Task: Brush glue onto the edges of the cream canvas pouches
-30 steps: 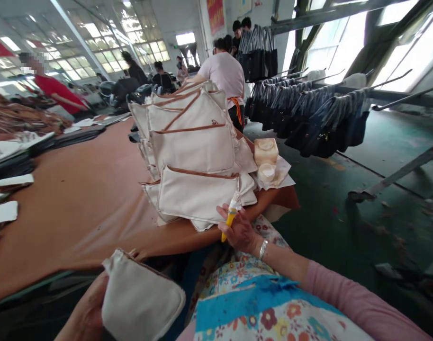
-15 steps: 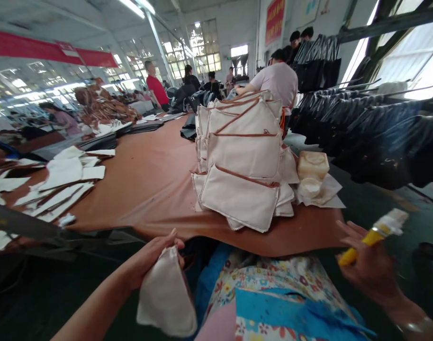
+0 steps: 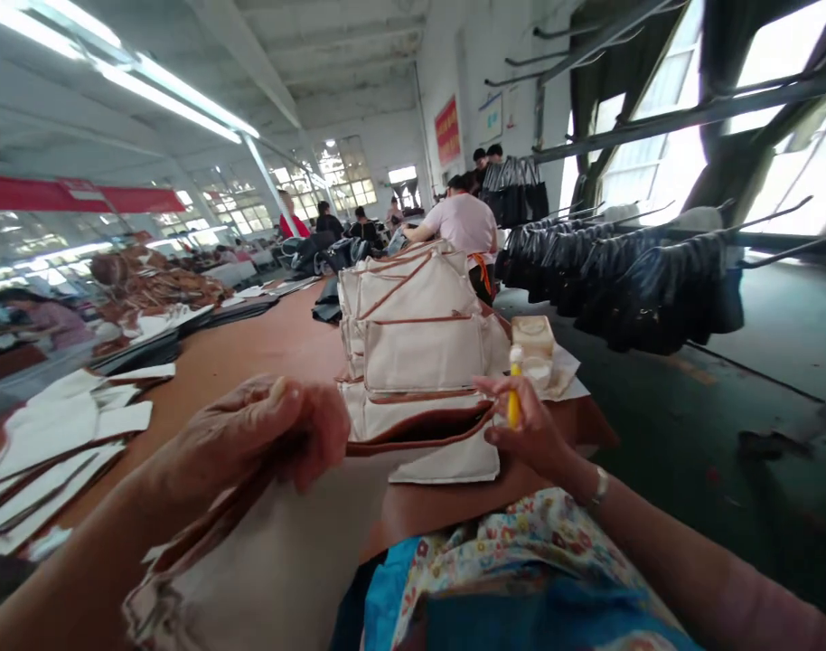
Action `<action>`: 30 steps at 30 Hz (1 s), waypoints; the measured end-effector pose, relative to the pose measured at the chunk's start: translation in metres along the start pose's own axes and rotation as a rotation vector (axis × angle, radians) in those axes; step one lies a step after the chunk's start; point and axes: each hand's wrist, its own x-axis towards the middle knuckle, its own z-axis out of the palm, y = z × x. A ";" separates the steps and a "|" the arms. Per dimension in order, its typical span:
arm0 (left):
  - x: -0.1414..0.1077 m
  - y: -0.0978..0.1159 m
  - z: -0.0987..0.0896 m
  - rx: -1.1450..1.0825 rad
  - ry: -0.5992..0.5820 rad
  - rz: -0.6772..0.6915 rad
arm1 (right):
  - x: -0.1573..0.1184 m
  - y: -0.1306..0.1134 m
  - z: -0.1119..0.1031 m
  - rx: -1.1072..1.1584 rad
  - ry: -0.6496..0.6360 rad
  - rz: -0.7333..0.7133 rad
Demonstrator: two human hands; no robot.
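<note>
In the head view my left hand (image 3: 267,425), close to the camera and slightly blurred, is closed on the upper edge of a cream fabric pouch (image 3: 270,551) with brown trim, which hangs down toward my lap. My right hand (image 3: 531,425) grips a brush (image 3: 514,402) with a yellow handle, its pale end pointing up. Right beside those fingers, a pouch with a gaping brown mouth (image 3: 427,427) lies at the front of a tall stack of cream pouches (image 3: 419,353). Whether the fingertips touch it, I cannot tell. A flap of cream fabric (image 3: 446,463) lies below it.
A pale, squarish plastic container (image 3: 531,334) and a small white dish (image 3: 538,371) stand right of the stack. White cut pieces (image 3: 53,434) cover the table's left side. Black bags (image 3: 630,280) hang from a rack at right. A co-worker (image 3: 457,221) sits beyond the stack.
My left hand has risen with a cream pouch and come nearer the camera. My right hand has moved left with the brush to the stack, where the front pouch now gapes. The view has shifted.
</note>
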 end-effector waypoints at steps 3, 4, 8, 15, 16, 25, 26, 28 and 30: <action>0.024 -0.015 -0.005 -0.150 -0.172 -0.001 | 0.005 0.012 0.024 0.361 -0.009 0.135; 0.032 -0.024 -0.008 -0.166 -0.187 -0.013 | 0.005 0.014 0.028 0.402 0.025 0.175; 0.061 -0.064 -0.024 -0.051 -0.402 -0.167 | 0.005 0.015 0.030 0.057 0.186 0.167; 0.115 -0.136 0.023 0.231 0.003 -0.198 | 0.031 0.027 0.038 -0.362 0.120 0.064; 0.121 -0.141 0.037 0.174 0.022 -0.180 | 0.032 0.030 0.041 -0.365 0.118 0.064; 0.147 -0.161 0.103 -0.209 0.114 -0.095 | 0.048 0.018 -0.010 -0.630 -0.052 -0.254; 0.149 -0.164 0.103 -0.222 0.132 -0.106 | 0.052 0.009 -0.023 -0.657 -0.071 -0.275; 0.153 -0.169 0.102 -0.241 0.142 -0.124 | 0.061 -0.014 -0.046 -0.643 -0.046 -0.218; 0.158 -0.172 0.101 -0.245 0.129 -0.119 | 0.070 -0.036 -0.060 -0.549 0.019 -0.086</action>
